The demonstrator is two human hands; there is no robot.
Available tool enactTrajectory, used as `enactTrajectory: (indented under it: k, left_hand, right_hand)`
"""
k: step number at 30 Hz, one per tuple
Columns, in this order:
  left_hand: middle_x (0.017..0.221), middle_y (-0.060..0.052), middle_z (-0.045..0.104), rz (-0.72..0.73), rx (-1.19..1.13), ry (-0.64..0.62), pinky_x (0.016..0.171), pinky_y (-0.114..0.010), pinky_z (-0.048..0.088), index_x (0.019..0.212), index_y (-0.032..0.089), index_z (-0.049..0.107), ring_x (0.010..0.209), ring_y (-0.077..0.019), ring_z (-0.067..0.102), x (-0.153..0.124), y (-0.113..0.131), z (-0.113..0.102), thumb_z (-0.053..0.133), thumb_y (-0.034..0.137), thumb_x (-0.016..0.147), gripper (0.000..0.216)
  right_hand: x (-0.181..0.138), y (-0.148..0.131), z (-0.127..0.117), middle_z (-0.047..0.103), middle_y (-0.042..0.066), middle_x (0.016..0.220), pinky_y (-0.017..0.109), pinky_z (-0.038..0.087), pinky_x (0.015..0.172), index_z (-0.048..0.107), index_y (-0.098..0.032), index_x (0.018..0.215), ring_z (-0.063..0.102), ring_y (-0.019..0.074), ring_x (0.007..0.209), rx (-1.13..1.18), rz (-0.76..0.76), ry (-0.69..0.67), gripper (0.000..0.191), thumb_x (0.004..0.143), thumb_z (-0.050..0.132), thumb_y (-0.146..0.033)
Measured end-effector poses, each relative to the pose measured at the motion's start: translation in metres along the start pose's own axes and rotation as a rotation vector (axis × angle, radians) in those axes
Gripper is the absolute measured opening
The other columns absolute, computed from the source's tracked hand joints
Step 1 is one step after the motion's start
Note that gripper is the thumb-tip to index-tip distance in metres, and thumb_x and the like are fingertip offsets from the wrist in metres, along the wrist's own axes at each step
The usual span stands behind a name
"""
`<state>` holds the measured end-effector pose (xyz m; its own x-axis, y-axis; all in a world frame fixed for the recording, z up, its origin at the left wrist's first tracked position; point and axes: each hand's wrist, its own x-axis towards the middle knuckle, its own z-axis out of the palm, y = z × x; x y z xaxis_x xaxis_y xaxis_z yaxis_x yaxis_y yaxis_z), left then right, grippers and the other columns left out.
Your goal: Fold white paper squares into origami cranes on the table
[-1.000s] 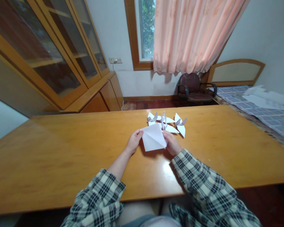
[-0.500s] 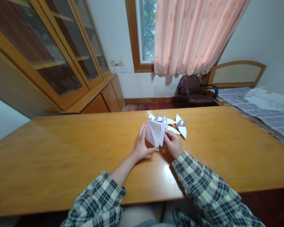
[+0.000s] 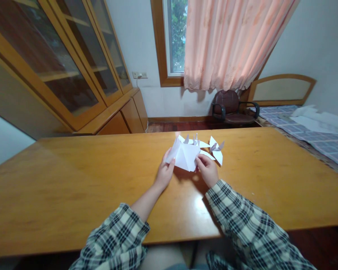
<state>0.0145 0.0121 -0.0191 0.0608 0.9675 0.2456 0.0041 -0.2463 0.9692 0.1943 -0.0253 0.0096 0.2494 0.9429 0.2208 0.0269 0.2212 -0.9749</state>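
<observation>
A white sheet of folded paper (image 3: 185,156) is held up between both hands, just above the table. My left hand (image 3: 165,172) pinches its left flap, thumb in front and fingers behind. At the right edge, my right hand (image 3: 207,169) grips the paper between thumb and fingertips. Creases run down its face, and the left part stands spread outward. Directly behind it are folded paper cranes (image 3: 196,142), partly hidden by the sheet. One more paper crane (image 3: 216,150) rests on the table to the right, beyond my right hand.
The wooden table (image 3: 87,187) spans the view beneath my arms. Past its far edge stand a brown armchair (image 3: 227,105) and a bed with a checked cover (image 3: 287,116). A glass-fronted cabinet (image 3: 81,71) occupies the left, and a pink curtain (image 3: 228,45) hangs by the window.
The paper's left side has been pulled open to the left, so it spreads wider. My left thumb has moved up from the bottom edge onto the flap. My right hand stays nearly in place.
</observation>
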Motion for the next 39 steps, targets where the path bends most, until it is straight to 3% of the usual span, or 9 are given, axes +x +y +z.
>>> enactTrajectory:
  k: [2,5,11,16,21,23,30,36,39]
  left_hand:
    - [0.117,-0.012,0.067,-0.13,-0.062,0.062,0.101,-0.038,0.045,0.107,0.017,0.063,0.12,-0.0263,0.056,0.004,-0.003,-0.001,0.066,0.038,0.081,0.034]
    - [0.106,-0.01,0.071,-0.312,-0.307,0.116,0.087,-0.035,0.054,0.102,0.016,0.063,0.106,-0.0249,0.064,0.009,-0.003,0.0,0.071,0.034,0.075,0.033]
    - [0.097,-0.009,0.073,-0.361,-0.649,0.22,0.089,-0.028,0.054,0.094,0.015,0.062,0.097,-0.0182,0.068,0.018,0.007,-0.005,0.075,0.029,0.073,0.028]
    - [0.094,-0.008,0.074,-0.43,-0.609,0.169,0.078,-0.032,0.058,0.096,0.016,0.06,0.087,-0.0211,0.07,0.024,0.008,-0.011,0.071,0.046,0.076,0.038]
    - [0.088,-0.005,0.073,-0.337,-0.354,0.125,0.067,-0.028,0.055,0.096,0.017,0.058,0.075,-0.0189,0.069,0.024,0.008,-0.016,0.072,0.056,0.07,0.049]
    - [0.085,-0.005,0.072,-0.298,-0.254,0.047,0.064,-0.027,0.053,0.096,0.016,0.059,0.071,-0.0183,0.068,0.025,0.006,-0.02,0.071,0.06,0.069,0.053]
    - [0.083,-0.006,0.071,-0.182,0.043,-0.212,0.057,-0.023,0.046,0.092,0.013,0.066,0.068,-0.0172,0.063,0.025,0.01,-0.033,0.07,0.054,0.071,0.046]
    - [0.089,-0.006,0.071,-0.099,0.151,-0.253,0.064,-0.025,0.049,0.096,0.014,0.068,0.077,-0.02,0.064,0.019,0.011,-0.028,0.064,0.05,0.078,0.041]
    - [0.092,-0.007,0.072,-0.087,0.17,-0.266,0.065,-0.025,0.049,0.098,0.014,0.068,0.079,-0.0208,0.065,0.016,0.008,-0.024,0.063,0.049,0.079,0.04]
  right_hand:
    - [0.0,-0.002,0.0,0.059,0.001,0.061,0.03,0.045,0.043,0.065,-0.02,0.078,0.051,0.0145,0.043,0.017,0.006,-0.011,0.028,0.076,0.066,-0.048]
    - [0.0,-0.002,0.001,0.059,0.0,0.058,0.03,0.046,0.044,0.066,-0.02,0.08,0.052,0.0146,0.043,0.039,0.027,-0.047,0.027,0.075,0.067,-0.046]
    - [-0.005,0.003,0.006,0.065,0.001,0.064,0.027,0.051,0.05,0.065,-0.018,0.081,0.063,0.016,0.054,0.09,0.13,-0.278,0.03,0.074,0.068,-0.047]
    - [-0.011,0.008,0.006,0.068,0.003,0.065,0.023,0.049,0.047,0.066,-0.014,0.086,0.062,0.0136,0.053,0.025,0.249,-0.55,0.031,0.074,0.07,-0.043]
    - [-0.014,0.004,0.004,0.071,0.004,0.076,0.023,0.053,0.054,0.067,-0.015,0.093,0.064,0.0129,0.061,0.099,0.297,-0.822,0.032,0.072,0.072,-0.04]
    - [-0.011,0.003,0.004,0.069,0.003,0.072,0.023,0.053,0.055,0.068,-0.016,0.085,0.065,0.0131,0.062,0.128,0.298,-0.786,0.029,0.072,0.072,-0.041]
    - [0.005,0.008,-0.001,0.069,0.007,0.077,0.028,0.056,0.052,0.065,-0.017,0.09,0.068,0.0171,0.063,0.258,0.34,-0.306,0.043,0.075,0.067,-0.057]
    - [-0.001,0.012,0.004,0.063,0.001,0.057,0.022,0.048,0.043,0.065,-0.016,0.079,0.061,0.0133,0.049,0.125,0.365,-0.435,0.041,0.071,0.071,-0.056]
    - [-0.005,0.015,0.007,0.061,0.0,0.053,0.023,0.048,0.043,0.065,-0.016,0.073,0.058,0.0129,0.046,0.058,0.319,-0.41,0.039,0.07,0.071,-0.054]
